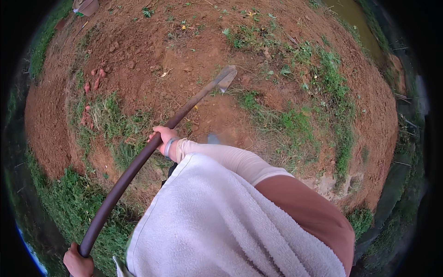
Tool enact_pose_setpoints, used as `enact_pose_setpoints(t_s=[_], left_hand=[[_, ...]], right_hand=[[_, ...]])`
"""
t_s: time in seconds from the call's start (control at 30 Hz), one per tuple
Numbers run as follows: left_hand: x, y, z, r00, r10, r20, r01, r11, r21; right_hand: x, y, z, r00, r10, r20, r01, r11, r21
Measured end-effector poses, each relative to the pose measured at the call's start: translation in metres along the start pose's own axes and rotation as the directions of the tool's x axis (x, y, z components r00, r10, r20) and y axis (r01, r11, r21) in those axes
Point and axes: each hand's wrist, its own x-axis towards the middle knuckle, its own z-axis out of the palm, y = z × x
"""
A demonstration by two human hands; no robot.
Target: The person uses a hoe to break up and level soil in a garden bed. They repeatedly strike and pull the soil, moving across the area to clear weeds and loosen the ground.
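Note:
A hoe (121, 183) with a long dark wooden handle slants from the lower left up toward the middle. Its metal blade (227, 79) is at the far end, on or just above the bare reddish soil; I cannot tell if it touches. My left hand (78, 264) is closed round the handle's near end, at the lower left edge. Farther up the shaft, my right hand (164, 139) grips it, a pale bracelet on the wrist and a cream sleeve over the forearm. A white towel (207, 221) drapes in front of me and hides much of my body.
Several reddish tubers, like sweet potatoes (97, 83), lie on the soil at the left. Green weeds (295, 120) grow right of the blade, and thicker plants (78, 198) at the lower left. A container (86, 6) stands at the far left. Muddy water (353, 18) shows at the far right.

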Motion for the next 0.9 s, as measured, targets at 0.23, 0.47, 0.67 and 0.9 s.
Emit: enact_pose_setpoints(t_s=[0.23,0.47,0.67,0.9], left_hand=[[-0.042,0.004,0.103,0.991,-0.026,0.131,0.052,0.98,-0.194],[0.012,0.144,0.177,0.953,0.198,0.23,-0.068,0.879,-0.473],[0.048,0.23,0.129,0.806,0.589,0.06,-0.408,0.626,-0.664],[0.012,0.17,0.14,0.81,0.51,0.29,-0.312,0.793,-0.523]], right_hand=[[-0.004,-0.004,-0.044,0.981,0.016,-0.194,-0.043,0.99,-0.134],[-0.033,-0.163,-0.102,0.911,-0.364,-0.193,0.341,0.929,-0.14],[-0.036,-0.285,-0.138,0.754,-0.631,-0.185,0.608,0.776,-0.168],[0.001,-0.184,-0.17,0.846,-0.395,-0.359,0.354,0.919,-0.175]])
